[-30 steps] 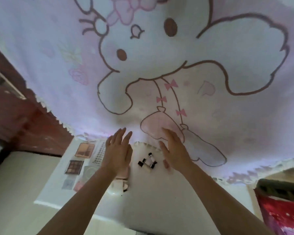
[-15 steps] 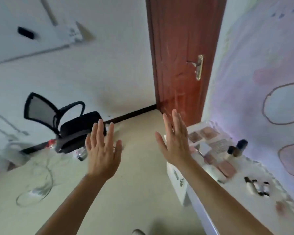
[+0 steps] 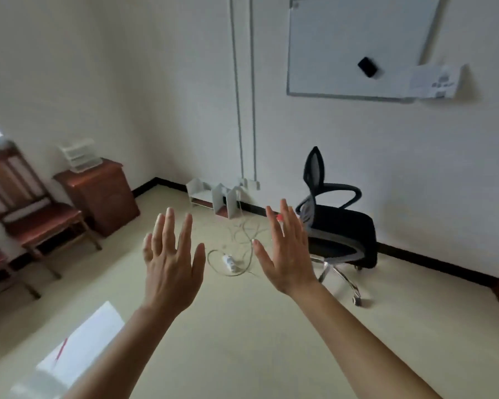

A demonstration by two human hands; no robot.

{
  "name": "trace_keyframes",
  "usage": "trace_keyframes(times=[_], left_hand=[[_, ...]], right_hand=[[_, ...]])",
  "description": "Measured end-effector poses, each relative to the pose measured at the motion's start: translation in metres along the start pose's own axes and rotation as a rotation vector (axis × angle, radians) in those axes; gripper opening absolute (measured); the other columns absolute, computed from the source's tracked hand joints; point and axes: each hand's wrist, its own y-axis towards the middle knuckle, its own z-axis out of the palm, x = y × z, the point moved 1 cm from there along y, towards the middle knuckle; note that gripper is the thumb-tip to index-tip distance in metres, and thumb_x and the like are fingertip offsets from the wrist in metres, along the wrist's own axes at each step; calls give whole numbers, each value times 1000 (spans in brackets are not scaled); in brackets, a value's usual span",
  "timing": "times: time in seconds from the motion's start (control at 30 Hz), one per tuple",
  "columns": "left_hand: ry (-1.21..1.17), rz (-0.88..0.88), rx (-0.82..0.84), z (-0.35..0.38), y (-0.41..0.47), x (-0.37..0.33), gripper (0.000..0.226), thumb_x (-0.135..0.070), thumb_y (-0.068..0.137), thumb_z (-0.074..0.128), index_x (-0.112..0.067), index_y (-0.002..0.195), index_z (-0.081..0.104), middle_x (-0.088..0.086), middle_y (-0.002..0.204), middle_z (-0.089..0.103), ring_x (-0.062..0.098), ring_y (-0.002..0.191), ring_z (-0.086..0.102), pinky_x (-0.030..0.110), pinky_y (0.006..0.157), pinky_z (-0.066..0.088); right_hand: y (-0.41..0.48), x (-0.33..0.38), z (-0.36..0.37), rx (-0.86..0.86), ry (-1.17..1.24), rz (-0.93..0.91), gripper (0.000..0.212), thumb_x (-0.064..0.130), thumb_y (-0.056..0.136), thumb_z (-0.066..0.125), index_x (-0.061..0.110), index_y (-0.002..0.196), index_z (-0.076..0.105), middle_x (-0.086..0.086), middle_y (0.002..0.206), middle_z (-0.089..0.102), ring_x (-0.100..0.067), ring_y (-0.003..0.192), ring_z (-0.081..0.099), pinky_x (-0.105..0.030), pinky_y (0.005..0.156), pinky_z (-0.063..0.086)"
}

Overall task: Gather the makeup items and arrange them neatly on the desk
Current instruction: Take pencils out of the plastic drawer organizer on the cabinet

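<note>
The left hand (image 3: 172, 272) and the right hand (image 3: 288, 254) are held up side by side, fingers straight and spread, nothing in either. Past them a power strip (image 3: 229, 262) lies on the floor between the two, a black office chair (image 3: 340, 228) stands beyond the right and a wooden cabinet (image 3: 101, 194) well off to the left; no makeup items or desk that I can make out are near them. I'd say reaching is pointless from here: better to turn until the makeup lies under the hands, then lower them and lift small pieces singly rather than sweep.
</note>
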Motion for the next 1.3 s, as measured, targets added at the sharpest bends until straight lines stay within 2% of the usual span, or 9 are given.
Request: trace_keyframes(times=[0.17,0.33,0.6,0.8,0.97,1.1,1.3], left_hand=[[108,-156,-61,-26,27,116,62,-42,98,33,-12,152,31,18,161,17,34,150,13,57,115,21],[204,-277,-85,-25,53,202,62,-42,97,34,-13,152,31,17,161,18,33,149,15,56,115,21],[324,-403,-91,37,165,333,63,-45,97,32,-13,152,29,16,162,16,30,150,12,56,116,20],[400,-449,-100,70,283,423,63,-44,97,34,-13,151,33,16,161,18,30,150,14,57,115,23],[408,-516,-115,100,347,505,63,-45,97,33,-13,151,32,16,161,18,30,150,14,56,115,23],[386,-542,-118,133,394,593,63,-45,97,33,-14,151,33,15,161,18,30,150,16,56,114,25],[363,-526,-100,172,483,753,63,-45,96,37,-14,150,35,16,159,22,32,147,22,55,112,29]], right_hand=[[75,83,104,107,103,-165,72,45,99,48,19,158,16,-7,166,-4,-22,154,-3,-48,123,10],[143,131,194,168,185,-264,73,48,98,47,22,158,14,-7,166,-3,-21,154,-2,-48,123,11],[300,152,349,213,281,-375,72,48,98,47,23,157,15,-8,166,0,-23,153,2,-44,122,6],[447,173,439,241,346,-441,71,43,97,48,22,157,16,-9,166,3,-22,153,3,-48,123,10],[536,201,520,296,343,-475,70,45,97,44,23,157,14,-8,166,0,-19,153,-1,-46,123,7],[595,227,603,319,332,-525,71,46,97,44,25,157,13,-6,166,0,-17,153,-4,-46,123,6],[696,283,734,321,299,-471,73,45,96,48,24,157,14,-8,166,2,-19,153,2,-47,123,9]])
